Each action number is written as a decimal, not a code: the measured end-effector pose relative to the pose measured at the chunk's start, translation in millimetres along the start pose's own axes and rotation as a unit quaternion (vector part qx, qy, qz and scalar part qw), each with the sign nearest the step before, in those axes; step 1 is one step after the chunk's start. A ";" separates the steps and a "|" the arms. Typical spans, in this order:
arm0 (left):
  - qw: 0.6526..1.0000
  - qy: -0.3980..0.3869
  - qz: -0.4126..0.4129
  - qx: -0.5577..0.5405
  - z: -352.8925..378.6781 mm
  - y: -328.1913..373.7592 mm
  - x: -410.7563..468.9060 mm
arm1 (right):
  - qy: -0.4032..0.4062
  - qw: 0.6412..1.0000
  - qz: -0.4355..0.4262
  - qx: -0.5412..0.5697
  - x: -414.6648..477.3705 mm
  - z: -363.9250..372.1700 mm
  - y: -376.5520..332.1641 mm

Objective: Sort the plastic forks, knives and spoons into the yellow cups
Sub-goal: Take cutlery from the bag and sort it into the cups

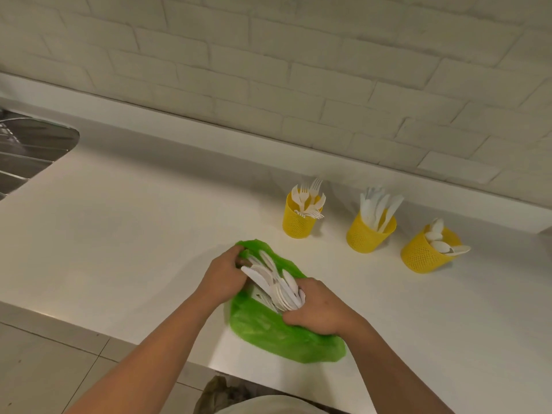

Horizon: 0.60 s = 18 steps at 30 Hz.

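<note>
Head view: right hand (316, 309) grips cutlery bundle (277, 282), left hand (222, 276) clutches green bag (268, 327).
I see tips pointing upper left; handles hidden in my fist.

Kitchen: white counter (149, 234), steel sink drainboard (27, 150).

Legible markings: none. Checked the three yellow cups (298, 228), plain perforated walls with no label or number. Plastic cutlery (277, 282): no brand visible, any embossing too small to tell. Green bag (268, 330): unprinted. Counter (134, 234) and brick wall (268, 70): no signs or writing.
</note>
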<state>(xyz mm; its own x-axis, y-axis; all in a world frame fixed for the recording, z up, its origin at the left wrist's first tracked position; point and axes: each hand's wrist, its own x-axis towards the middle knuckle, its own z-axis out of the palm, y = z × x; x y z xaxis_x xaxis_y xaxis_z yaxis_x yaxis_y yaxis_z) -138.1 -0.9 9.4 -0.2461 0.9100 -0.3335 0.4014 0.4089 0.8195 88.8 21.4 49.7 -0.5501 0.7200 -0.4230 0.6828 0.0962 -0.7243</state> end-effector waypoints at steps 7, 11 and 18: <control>0.999 0.005 0.040 -0.001 5.4 11.5 -1.4 | 0.027 0.995 0.002 0.100 -7.0 -11.8 1.3; 0.984 0.005 0.025 -0.174 6.1 18.0 -1.3 | 0.028 0.991 0.019 0.130 -6.7 -10.2 8.6; 0.986 -0.010 0.164 -0.001 -9.6 27.4 7.3 | 0.005 0.996 0.027 0.090 -2.4 -7.8 16.8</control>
<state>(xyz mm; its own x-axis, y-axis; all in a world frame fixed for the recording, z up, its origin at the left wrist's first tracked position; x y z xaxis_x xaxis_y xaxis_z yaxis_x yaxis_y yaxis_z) -137.3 16.3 33.9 -0.0856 0.9946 -0.0594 0.4553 0.0920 0.8856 105.2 26.7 42.8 -0.5097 0.7281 -0.4583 0.6132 -0.0662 -0.7872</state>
